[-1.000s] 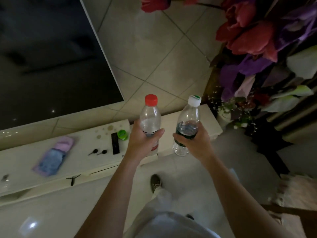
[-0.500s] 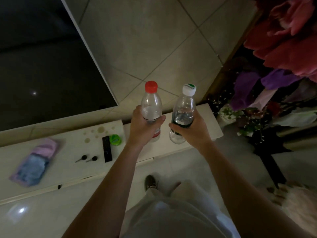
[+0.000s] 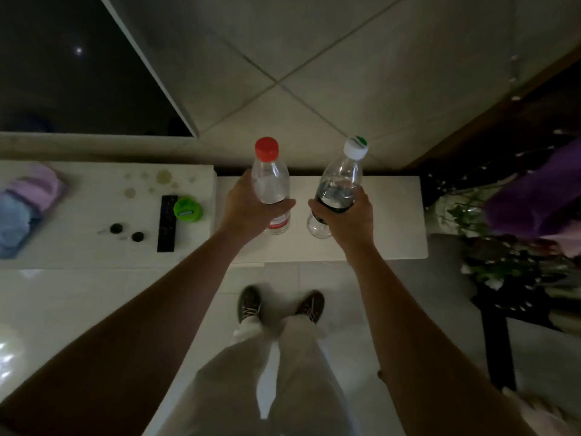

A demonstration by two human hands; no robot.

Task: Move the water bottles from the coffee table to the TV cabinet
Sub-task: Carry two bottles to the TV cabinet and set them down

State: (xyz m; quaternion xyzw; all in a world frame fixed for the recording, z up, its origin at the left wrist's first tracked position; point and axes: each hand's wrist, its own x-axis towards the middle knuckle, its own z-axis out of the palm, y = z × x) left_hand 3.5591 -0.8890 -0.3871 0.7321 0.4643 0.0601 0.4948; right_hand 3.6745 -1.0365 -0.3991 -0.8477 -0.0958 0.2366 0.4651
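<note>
Over the white TV cabinet (image 3: 393, 221), my left hand (image 3: 248, 212) grips the clear red-capped plastic bottle (image 3: 270, 187), my right hand (image 3: 349, 215) the clear white-capped one (image 3: 341, 187). Set down tilted, either could topple.

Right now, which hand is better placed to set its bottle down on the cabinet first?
Probably the left hand: its red-capped bottle stands upright over bare cabinet top. The right hand holds the white-capped bottle tilted, so it needs straightening first.
</note>
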